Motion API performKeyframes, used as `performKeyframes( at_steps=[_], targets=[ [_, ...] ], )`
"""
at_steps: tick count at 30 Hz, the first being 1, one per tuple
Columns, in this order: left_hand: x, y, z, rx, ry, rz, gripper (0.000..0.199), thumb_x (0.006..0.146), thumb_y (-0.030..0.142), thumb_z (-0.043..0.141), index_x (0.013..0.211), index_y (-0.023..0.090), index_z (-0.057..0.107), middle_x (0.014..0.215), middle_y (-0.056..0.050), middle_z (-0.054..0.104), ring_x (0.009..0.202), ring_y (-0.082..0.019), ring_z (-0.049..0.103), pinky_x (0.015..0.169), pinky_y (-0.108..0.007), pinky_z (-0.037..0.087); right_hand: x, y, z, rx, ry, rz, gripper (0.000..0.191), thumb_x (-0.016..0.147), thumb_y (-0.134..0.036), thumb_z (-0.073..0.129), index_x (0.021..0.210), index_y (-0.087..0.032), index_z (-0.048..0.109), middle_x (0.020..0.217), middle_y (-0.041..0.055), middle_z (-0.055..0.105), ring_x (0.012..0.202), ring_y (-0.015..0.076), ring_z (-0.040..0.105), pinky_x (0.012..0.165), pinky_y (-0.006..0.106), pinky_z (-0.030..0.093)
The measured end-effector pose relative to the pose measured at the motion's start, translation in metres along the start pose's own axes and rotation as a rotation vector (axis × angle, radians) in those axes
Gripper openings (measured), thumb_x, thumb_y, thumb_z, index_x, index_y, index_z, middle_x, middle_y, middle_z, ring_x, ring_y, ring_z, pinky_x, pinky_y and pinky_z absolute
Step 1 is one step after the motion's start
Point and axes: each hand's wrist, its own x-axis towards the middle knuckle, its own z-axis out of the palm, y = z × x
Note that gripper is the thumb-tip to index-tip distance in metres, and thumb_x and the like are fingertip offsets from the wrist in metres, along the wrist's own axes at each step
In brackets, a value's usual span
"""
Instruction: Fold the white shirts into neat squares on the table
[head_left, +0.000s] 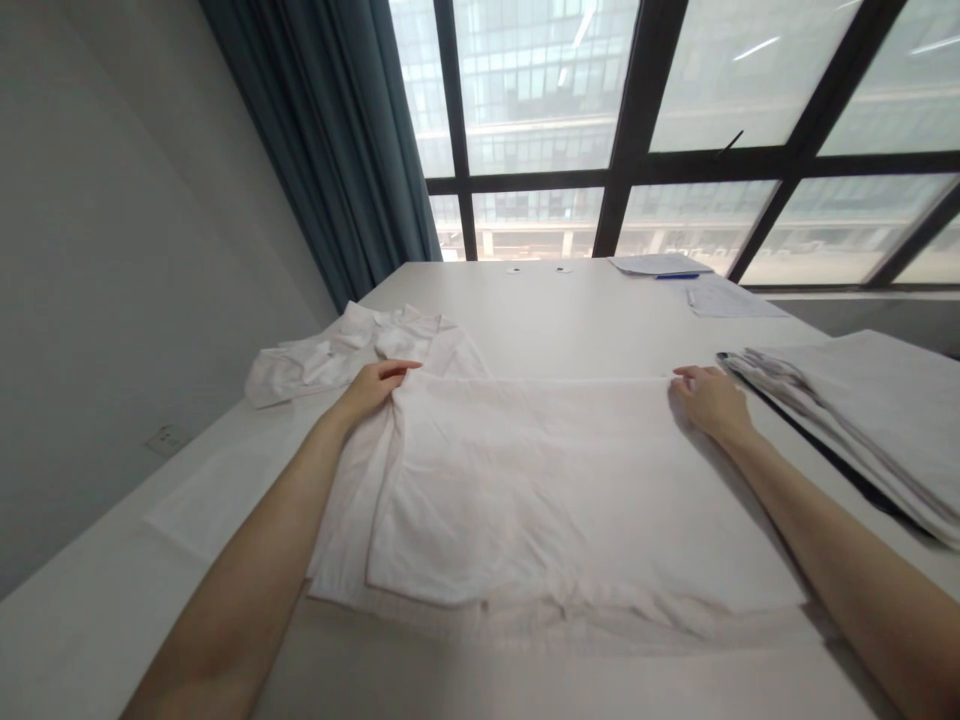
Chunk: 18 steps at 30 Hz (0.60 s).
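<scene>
A white garment (pixel 540 480), which looks like a shirt, lies folded over itself across the table, its far edge nearly straight. At the far left corner of that fold, my left hand (pixel 379 385) pinches the cloth, fingers close together. My right hand (pixel 711 400) grips the far right corner with bent fingers; the thumb's hold is partly hidden. Wrinkles run along the near side, where lower layers stick out past the upper one. Beyond my left hand, crumpled white cloth (pixel 300 368) spreads toward the table's left edge; it seems to join the layers underneath.
On the right, a stack of folded white cloth (pixel 892 410) rests on a dark flat board (pixel 817 445). Papers (pixel 660 264) and a blue pen (pixel 677 276) lie at the table's far right. A blue curtain (pixel 330 130) and windows stand behind the white table (pixel 555 320).
</scene>
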Motion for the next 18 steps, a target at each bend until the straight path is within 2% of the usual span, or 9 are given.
performKeyframes(
  at_steps=[4,8,12,15,18],
  targets=[
    [0.002,-0.006,0.003,-0.148,-0.002,-0.025,0.052,0.067,0.045,0.069,0.109,0.014,0.071,0.108,-0.01,0.073,0.101,-0.025,0.066,0.092,-0.034,0.05,0.007,0.007,0.006,0.123,0.036,0.055,0.034,0.08,-0.026,0.047,0.101,-0.013,0.069,0.09,0.0132,0.068,0.09,0.0255,0.061,0.082,0.04,0.046],
    [0.006,-0.01,0.007,-0.152,0.035,-0.03,0.052,0.064,0.051,0.073,0.1,0.014,0.074,0.104,-0.01,0.074,0.101,-0.027,0.066,0.093,-0.035,0.049,0.006,0.006,0.004,0.24,0.018,0.1,0.038,0.079,-0.031,0.05,0.106,-0.013,0.07,0.08,0.0096,0.068,0.067,0.0201,0.06,0.063,0.033,0.047],
    [0.006,-0.01,0.004,-0.142,0.017,-0.036,0.054,0.066,0.057,0.07,0.1,0.015,0.075,0.1,-0.01,0.075,0.099,-0.028,0.066,0.091,-0.036,0.05,-0.003,0.002,0.0,0.401,0.015,0.193,0.041,0.075,-0.031,0.055,0.109,-0.015,0.071,0.062,0.0045,0.063,0.044,0.0122,0.044,0.044,0.026,0.033],
    [0.005,-0.008,0.0,-0.173,-0.027,-0.042,0.061,0.062,0.054,0.075,0.11,0.017,0.072,0.106,-0.009,0.074,0.101,-0.027,0.066,0.092,-0.036,0.05,-0.008,-0.003,-0.003,0.547,0.043,0.301,0.039,0.071,-0.029,0.059,0.104,-0.015,0.073,0.053,0.0006,0.056,0.039,0.0091,0.034,0.039,0.023,0.024],
    [0.006,-0.007,-0.003,-0.205,-0.018,-0.077,0.061,0.054,0.049,0.08,0.105,0.016,0.074,0.108,-0.01,0.073,0.105,-0.027,0.065,0.095,-0.036,0.048,-0.009,-0.004,-0.004,0.596,0.059,0.339,0.039,0.07,-0.028,0.059,0.104,-0.015,0.073,0.053,0.0,0.055,0.039,0.0088,0.034,0.037,0.022,0.023]
  ],
)
